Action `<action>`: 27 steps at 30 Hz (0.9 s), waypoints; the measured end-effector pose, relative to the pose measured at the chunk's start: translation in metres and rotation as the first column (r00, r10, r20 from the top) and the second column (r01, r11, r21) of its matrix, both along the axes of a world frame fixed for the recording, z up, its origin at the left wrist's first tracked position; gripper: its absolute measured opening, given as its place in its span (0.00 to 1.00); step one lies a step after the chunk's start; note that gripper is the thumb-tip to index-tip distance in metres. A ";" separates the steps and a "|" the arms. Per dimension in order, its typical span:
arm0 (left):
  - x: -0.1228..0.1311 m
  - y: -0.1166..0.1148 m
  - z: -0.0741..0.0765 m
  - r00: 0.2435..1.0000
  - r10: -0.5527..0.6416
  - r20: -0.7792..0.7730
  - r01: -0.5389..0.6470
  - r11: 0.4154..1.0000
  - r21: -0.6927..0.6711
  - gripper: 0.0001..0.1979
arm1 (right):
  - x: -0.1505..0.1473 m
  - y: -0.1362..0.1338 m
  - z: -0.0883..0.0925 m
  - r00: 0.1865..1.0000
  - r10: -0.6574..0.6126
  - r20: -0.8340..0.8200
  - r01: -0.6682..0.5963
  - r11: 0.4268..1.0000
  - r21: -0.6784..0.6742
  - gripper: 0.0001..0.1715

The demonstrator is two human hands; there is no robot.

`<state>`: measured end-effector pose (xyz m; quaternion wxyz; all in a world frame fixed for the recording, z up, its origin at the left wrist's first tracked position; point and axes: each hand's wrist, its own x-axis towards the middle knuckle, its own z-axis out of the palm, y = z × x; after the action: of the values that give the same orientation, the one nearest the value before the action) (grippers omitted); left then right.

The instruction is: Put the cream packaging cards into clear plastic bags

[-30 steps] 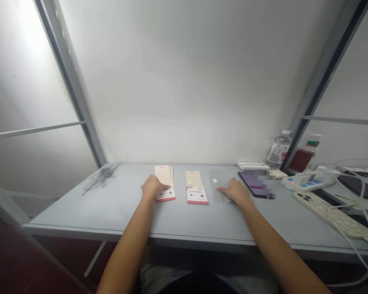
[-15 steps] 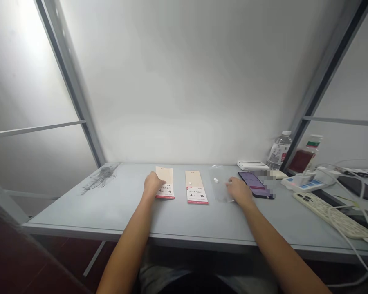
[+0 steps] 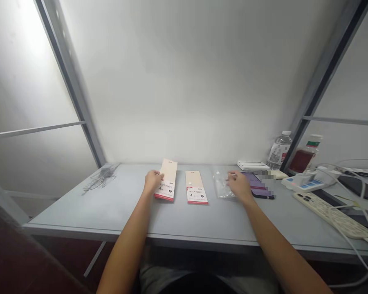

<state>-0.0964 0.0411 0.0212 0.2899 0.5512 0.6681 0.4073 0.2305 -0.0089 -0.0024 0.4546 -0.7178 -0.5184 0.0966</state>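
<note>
My left hand (image 3: 152,181) grips the left edge of a cream paper packet (image 3: 169,168) with a white printed band and a red strip at its bottom. That packet is tilted, its top raised from the desk. A matching packet (image 3: 195,179) lies flat beside it, touched by neither hand. On the right, a clear plastic pouch (image 3: 221,188) with a white snap button is pinched at its right side by my right hand (image 3: 239,185). The pouch looks partly lifted.
A phone (image 3: 259,188) lies just right of my right hand. Behind it are a white device (image 3: 253,165) and a water bottle (image 3: 280,151). A power strip (image 3: 305,183), a cased phone (image 3: 328,214) and loose cables crowd the right side of the grey desk (image 3: 116,208).
The left packet has come up from the desk and tilted in my left hand. My right hand has raised the clear pouch a little, and its snap button has shifted up.
</note>
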 end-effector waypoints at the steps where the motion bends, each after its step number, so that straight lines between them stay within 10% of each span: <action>1: 0.002 -0.001 0.002 0.995 -0.026 0.095 0.025 1.000 0.017 0.10 | -0.001 0.000 0.001 0.994 0.032 -0.104 -0.028 0.999 0.041 0.15; 6: 0.021 -0.013 0.014 0.886 -0.263 0.382 0.206 0.961 0.183 0.16 | -0.014 -0.002 0.006 0.904 0.198 -0.380 -0.099 0.959 0.264 0.17; 15: 0.059 -0.044 0.013 0.695 -0.615 0.373 0.559 0.788 0.257 0.27 | -0.042 -0.015 0.008 0.907 0.275 -0.317 -0.131 0.903 0.409 0.16; 21: 0.073 -0.049 0.005 0.821 -0.557 0.130 0.516 0.819 0.249 0.24 | -0.049 -0.021 0.012 0.916 0.294 -0.272 -0.178 0.907 0.380 0.14; 27: 0.074 -0.046 0.004 0.901 -0.428 0.066 0.403 0.884 0.236 0.22 | -0.046 -0.020 0.015 0.656 0.612 -0.442 -0.371 0.771 0.517 0.16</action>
<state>-0.0222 -0.0051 0.0253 0.3469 0.6852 0.4677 0.4374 0.1842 -0.0290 0.0126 0.6776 -0.3762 -0.5374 0.3325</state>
